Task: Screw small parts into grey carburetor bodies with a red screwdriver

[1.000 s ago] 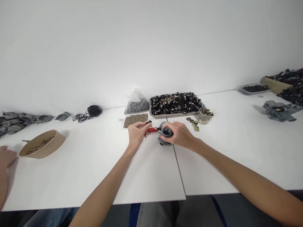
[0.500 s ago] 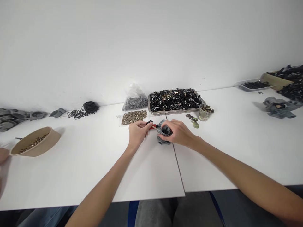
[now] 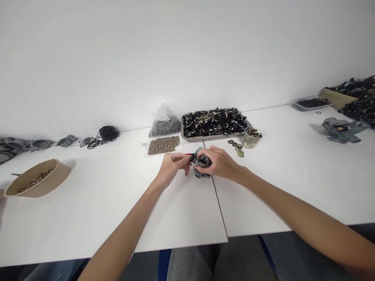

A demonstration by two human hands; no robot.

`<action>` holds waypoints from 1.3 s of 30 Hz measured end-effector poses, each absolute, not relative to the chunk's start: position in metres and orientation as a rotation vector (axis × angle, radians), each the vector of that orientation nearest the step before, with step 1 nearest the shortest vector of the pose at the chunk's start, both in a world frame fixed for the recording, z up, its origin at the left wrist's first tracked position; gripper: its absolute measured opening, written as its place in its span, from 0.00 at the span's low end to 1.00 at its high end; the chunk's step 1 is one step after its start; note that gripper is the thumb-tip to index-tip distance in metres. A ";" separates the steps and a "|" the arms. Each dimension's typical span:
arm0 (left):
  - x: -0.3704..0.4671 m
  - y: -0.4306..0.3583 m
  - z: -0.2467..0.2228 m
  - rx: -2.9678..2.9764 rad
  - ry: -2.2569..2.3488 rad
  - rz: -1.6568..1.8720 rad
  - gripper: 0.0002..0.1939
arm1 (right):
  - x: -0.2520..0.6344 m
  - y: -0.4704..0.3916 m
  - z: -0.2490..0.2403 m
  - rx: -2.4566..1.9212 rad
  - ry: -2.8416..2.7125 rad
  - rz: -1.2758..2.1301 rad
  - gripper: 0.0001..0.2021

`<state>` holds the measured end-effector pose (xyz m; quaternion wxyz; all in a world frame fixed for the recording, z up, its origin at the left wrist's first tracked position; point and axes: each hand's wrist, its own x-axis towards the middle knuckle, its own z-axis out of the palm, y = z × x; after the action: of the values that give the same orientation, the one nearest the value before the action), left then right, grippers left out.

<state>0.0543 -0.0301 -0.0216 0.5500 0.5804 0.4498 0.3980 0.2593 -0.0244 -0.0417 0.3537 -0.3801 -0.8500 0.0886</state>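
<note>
My right hand [image 3: 220, 162] is wrapped round a grey cast housing [image 3: 198, 175] that has a round opening facing up. The housing rests low over the white table, near the seam. My left hand [image 3: 175, 166] is closed in a pinch on a small black part [image 3: 192, 158], held against the left side of the housing. Fingertips cover most of that part, so its exact kind does not show. Just behind the fingers lies something red [image 3: 189, 154], mostly hidden.
Behind my hands are a metal tray [image 3: 205, 138] of black fittings, a shallow tray of brass-coloured pieces [image 3: 164, 145], a bag of small dark balls [image 3: 165, 125] and a cup of metal discs [image 3: 251, 140]. A beige bowl [image 3: 55, 181] stands left; another grey housing [image 3: 341, 128] lies right.
My left hand has moved slightly right, bringing the small black part from beside the housing up against it. My right hand keeps its hold on the housing. The view has shifted a little.
</note>
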 end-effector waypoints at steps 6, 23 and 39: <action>0.052 -0.024 -0.024 1.307 1.012 0.935 0.17 | 0.260 -0.023 -0.042 -0.981 -2.213 0.191 0.15; 0.025 -0.014 -0.014 1.637 1.182 0.996 0.16 | 0.264 -0.027 -0.034 -0.870 -2.331 0.171 0.14; 0.037 0.002 -0.063 2.175 1.279 0.994 0.07 | 0.267 -0.044 -0.007 -0.768 -2.589 0.414 0.13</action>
<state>0.0371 0.0023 -0.0628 0.2134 0.7835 0.4607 0.3582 0.2672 -0.0439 -0.0072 0.2033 -0.2753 -0.9278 0.1485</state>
